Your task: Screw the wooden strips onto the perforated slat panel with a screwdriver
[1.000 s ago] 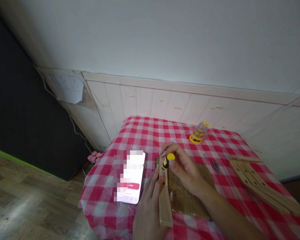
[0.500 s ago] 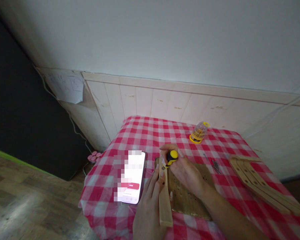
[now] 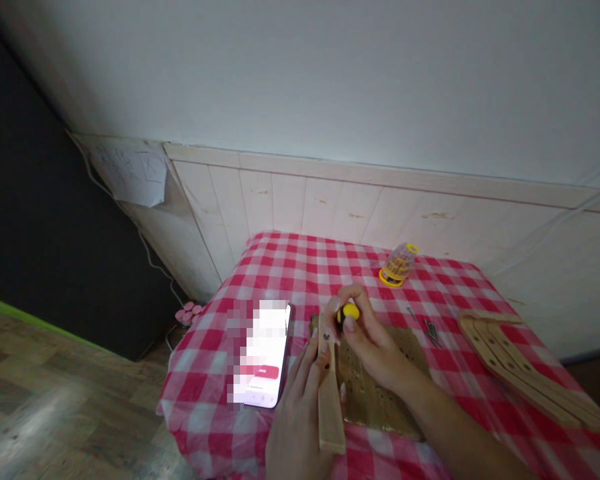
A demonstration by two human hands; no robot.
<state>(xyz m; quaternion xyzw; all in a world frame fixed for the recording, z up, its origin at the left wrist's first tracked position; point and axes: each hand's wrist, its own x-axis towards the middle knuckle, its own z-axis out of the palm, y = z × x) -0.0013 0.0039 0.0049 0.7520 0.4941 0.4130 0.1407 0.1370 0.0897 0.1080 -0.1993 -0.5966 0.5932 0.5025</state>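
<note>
My left hand (image 3: 303, 393) is closed around a pale wooden leg (image 3: 331, 407), its fingers along the left side and a thumb tip showing on the right. The leg lies along the left edge of a brown wooden board (image 3: 380, 400) dotted with small holes. Two dark holes show in the leg's upper part. My right hand (image 3: 367, 333) grips a screwdriver (image 3: 349, 313) with a yellow and black handle, over the leg's far end. The screwdriver's tip is hidden by the fingers and handle.
A lit phone (image 3: 265, 360) lies left of my left hand. Several screws (image 3: 431, 332) are on the checked tablecloth (image 3: 310, 257) to the right, near more curved wooden legs (image 3: 515, 367). A clear bit case (image 3: 399, 265) with yellow ends stands toward the wall.
My right hand has turned and shifted slightly right with the screwdriver, its fingers regripping around the handle. My left hand and the wooden leg have stayed in place.
</note>
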